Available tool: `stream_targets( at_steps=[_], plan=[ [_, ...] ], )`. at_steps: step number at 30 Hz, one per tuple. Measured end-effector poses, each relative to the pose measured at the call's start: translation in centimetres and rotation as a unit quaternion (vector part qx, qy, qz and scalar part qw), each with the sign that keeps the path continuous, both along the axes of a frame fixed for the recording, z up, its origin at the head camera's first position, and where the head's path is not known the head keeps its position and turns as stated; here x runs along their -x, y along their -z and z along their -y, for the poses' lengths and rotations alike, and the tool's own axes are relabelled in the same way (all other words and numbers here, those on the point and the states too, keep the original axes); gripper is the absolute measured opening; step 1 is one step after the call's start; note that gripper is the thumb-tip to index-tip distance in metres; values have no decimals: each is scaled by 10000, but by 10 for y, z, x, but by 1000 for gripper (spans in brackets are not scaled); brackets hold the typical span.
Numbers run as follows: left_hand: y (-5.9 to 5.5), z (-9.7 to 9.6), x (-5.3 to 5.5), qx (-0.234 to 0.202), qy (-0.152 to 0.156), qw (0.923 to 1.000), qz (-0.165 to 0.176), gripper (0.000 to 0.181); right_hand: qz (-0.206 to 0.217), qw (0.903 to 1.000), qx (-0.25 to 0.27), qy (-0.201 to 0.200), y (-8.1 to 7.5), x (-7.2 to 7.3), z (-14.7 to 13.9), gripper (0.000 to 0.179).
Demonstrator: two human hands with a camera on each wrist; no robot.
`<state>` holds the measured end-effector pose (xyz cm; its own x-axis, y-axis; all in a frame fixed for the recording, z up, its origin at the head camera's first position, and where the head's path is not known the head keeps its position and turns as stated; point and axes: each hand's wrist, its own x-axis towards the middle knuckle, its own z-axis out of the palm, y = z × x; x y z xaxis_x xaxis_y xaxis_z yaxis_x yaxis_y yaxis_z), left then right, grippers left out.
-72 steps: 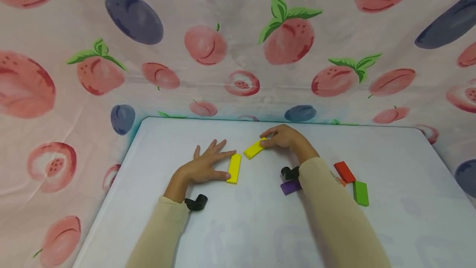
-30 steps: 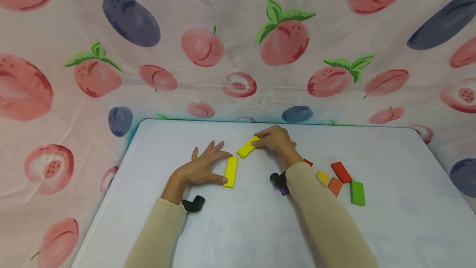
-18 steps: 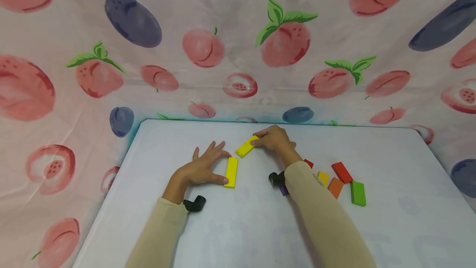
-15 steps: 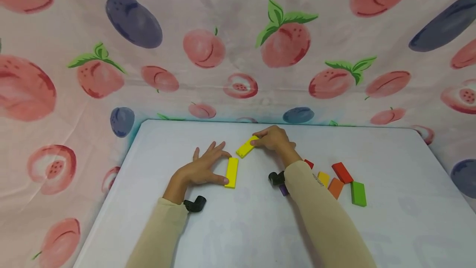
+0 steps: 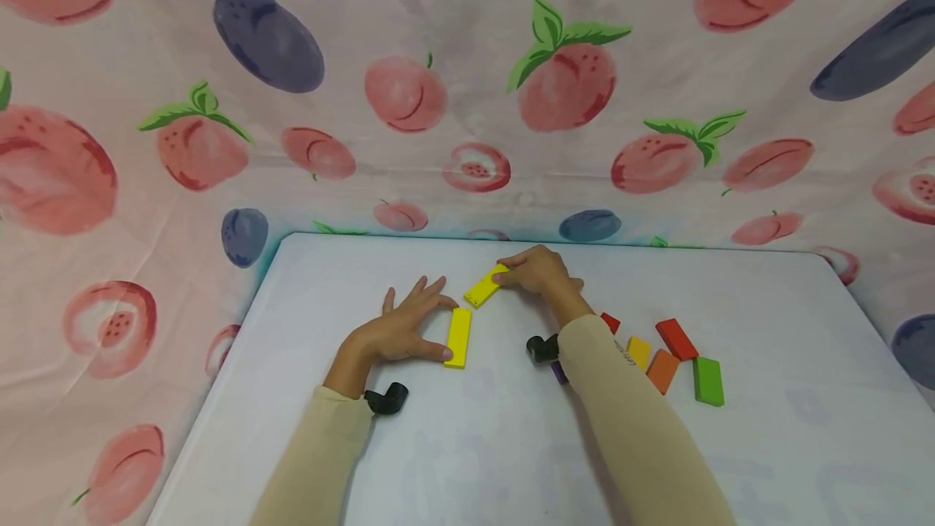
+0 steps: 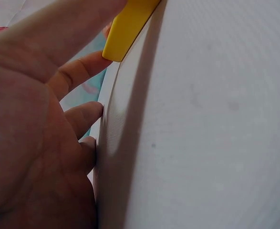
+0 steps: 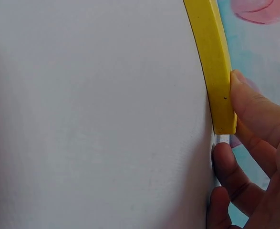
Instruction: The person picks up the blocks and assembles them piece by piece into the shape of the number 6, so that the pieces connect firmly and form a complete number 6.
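Note:
Two flat yellow blocks lie on the white table at its middle. My left hand (image 5: 400, 329), other fingers spread, holds the more upright yellow block (image 5: 458, 338) between thumb and index finger, at its two ends. In the left wrist view the index fingertip touches one end of that block (image 6: 128, 31). My right hand (image 5: 539, 273) pinches the far end of the slanted yellow block (image 5: 485, 286). The thumb lies along the side of this block (image 7: 213, 71) in the right wrist view. A narrow gap separates the two blocks' near corners in the head view.
Right of the right forearm lie a red block (image 5: 677, 338), a green block (image 5: 708, 381), an orange block (image 5: 662, 371) and a yellow-orange block (image 5: 639, 352). A smaller red piece (image 5: 609, 322) and a purple block (image 5: 559, 372) are partly hidden by the sleeve. Patterned cloth (image 5: 409, 15) hangs behind the table.
Since the earliest frame, my right hand has shifted slightly left with its yellow block, nearer the other one. The right forearm has uncovered more coloured blocks. The left hand keeps its pose.

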<state>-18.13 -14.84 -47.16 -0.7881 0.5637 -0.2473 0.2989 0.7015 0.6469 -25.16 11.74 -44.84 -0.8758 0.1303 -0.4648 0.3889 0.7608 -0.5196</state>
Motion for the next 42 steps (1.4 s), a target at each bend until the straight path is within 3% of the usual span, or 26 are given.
stream_targets(
  at_steps=[42],
  plan=[
    [-1,-3,1,59,-110,9999,89,72,-93,9999,46,-76,1,-2,1,48]
  ],
)
